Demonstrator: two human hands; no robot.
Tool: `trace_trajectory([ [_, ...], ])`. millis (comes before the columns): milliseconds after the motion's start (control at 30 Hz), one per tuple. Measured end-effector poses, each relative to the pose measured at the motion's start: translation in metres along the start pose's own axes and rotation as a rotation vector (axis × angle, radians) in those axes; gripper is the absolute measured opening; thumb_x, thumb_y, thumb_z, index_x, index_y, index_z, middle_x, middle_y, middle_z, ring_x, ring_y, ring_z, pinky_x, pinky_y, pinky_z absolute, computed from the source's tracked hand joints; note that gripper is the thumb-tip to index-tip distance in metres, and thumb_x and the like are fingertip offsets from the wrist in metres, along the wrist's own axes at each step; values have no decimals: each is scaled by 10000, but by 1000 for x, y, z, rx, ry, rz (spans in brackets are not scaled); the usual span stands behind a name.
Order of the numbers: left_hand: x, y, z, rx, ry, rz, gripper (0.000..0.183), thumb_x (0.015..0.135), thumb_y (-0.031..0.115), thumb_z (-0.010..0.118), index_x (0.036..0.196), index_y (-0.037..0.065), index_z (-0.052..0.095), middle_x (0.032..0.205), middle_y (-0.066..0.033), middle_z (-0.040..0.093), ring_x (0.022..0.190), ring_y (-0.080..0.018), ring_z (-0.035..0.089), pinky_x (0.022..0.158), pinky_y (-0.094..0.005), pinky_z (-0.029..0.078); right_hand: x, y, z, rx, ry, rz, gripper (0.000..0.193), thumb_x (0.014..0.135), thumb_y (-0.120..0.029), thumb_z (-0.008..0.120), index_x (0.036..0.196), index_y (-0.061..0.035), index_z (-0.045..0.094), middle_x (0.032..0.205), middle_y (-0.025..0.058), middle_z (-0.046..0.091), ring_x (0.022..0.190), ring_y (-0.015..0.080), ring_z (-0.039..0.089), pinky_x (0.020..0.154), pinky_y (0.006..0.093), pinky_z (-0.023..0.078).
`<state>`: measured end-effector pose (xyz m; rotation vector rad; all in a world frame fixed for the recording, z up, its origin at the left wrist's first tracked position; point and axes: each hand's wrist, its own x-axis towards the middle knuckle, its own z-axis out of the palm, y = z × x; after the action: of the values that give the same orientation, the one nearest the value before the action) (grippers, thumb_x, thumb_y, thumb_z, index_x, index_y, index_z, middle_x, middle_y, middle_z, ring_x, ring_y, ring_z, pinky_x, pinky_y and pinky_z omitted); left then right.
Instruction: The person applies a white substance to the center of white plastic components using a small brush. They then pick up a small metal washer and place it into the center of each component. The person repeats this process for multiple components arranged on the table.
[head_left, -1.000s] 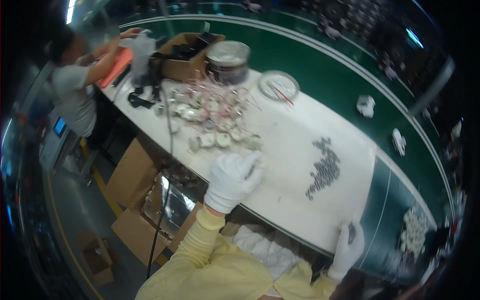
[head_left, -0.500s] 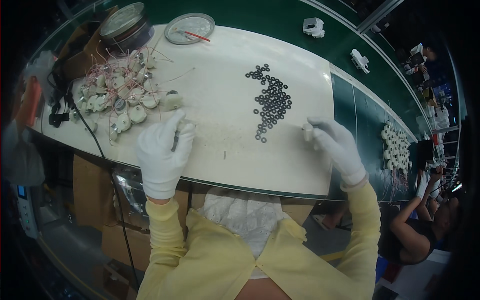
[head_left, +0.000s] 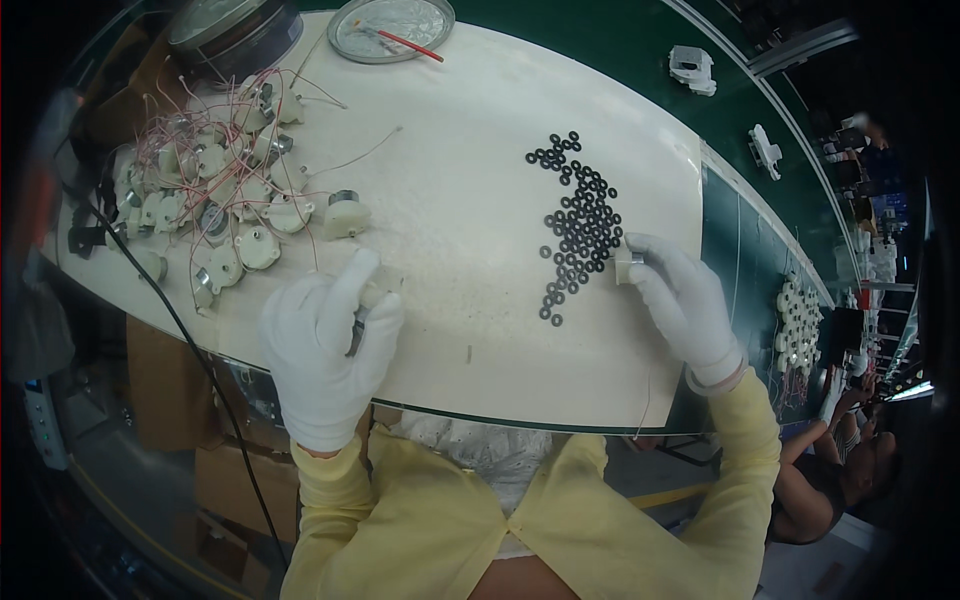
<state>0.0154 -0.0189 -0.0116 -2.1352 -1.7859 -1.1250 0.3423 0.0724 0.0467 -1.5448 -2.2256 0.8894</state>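
Both my hands wear white gloves. My left hand (head_left: 330,350) is closed on a small motor with a cream housing and dark metal; the fingers hide most of it. It is low over the white table (head_left: 480,90), beside a heap of cream motors (head_left: 258,248) with thin red wires. My right hand (head_left: 685,305) pinches another small motor (head_left: 627,266), cream with a shiny metal part, between thumb and fingers. This one is at the right edge of a spread of small black rings (head_left: 585,228). A thin wire hangs below the right hand near the table's front edge.
A round metal tray (head_left: 350,40) with a red stick (head_left: 410,45) lies at the far side, beside a large round tin (head_left: 235,40). Black cable (head_left: 170,300) crosses the left edge. White parts (head_left: 692,70) rest on the green surface beyond; more motors (head_left: 798,325) and a person are at right.
My view has shifted, so the table's contents sit differently in the picture. My right hand has brought its motor closer to the black rings. The left hand keeps its grip near the heap.
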Motion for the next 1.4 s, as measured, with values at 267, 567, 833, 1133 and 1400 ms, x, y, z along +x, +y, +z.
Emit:
trace_trajectory([
  [267, -3, 2, -5, -77, -73, -75, 429, 802, 65, 713, 1228, 49, 668, 819, -47, 535, 739, -245, 507, 729, -384, 411, 6, 5, 16, -479, 131, -407, 306, 837, -231, 770, 1088, -98, 656, 706, 31, 657, 588, 236, 631, 563, 356, 430],
  [567, 1, -2, -1, -77, -35, -12, 400, 803, 88, 739, 1191, 45, 651, 733, 35, 585, 654, -207, 534, 617, -368, 387, -27, -18, 1, -598, -84, -267, 207, 830, -298, 748, 930, -156, 633, 635, 4, 629, 524, 229, 591, 568, 356, 409],
  [833, -6, -1, 0, -86, -89, -63, 378, 888, 96, 682, 1262, 53, 658, 779, -33, 523, 710, -227, 487, 703, -374, 402, -36, -21, 4, -762, -130, -286, 246, 851, -333, 727, 923, -133, 603, 567, 39, 584, 485, 236, 579, 529, 361, 399],
  [1133, -5, -3, 1, -36, -26, -12, 375, 859, 100, 719, 1229, 66, 664, 767, -3, 564, 683, -210, 504, 668, -373, 403, -37, -5, 2, -191, -28, -128, 264, 887, -274, 719, 1018, -46, 691, 707, 119, 696, 630, 290, 687, 584, 366, 532],
  [1400, -6, -4, 4, -28, -27, 2, 386, 848, 108, 733, 1225, 74, 657, 780, 15, 591, 679, -199, 517, 663, -371, 405, -41, 38, 4, -228, 292, -76, 192, 924, -202, 657, 1062, -77, 703, 798, 105, 711, 690, 308, 683, 616, 379, 525],
])
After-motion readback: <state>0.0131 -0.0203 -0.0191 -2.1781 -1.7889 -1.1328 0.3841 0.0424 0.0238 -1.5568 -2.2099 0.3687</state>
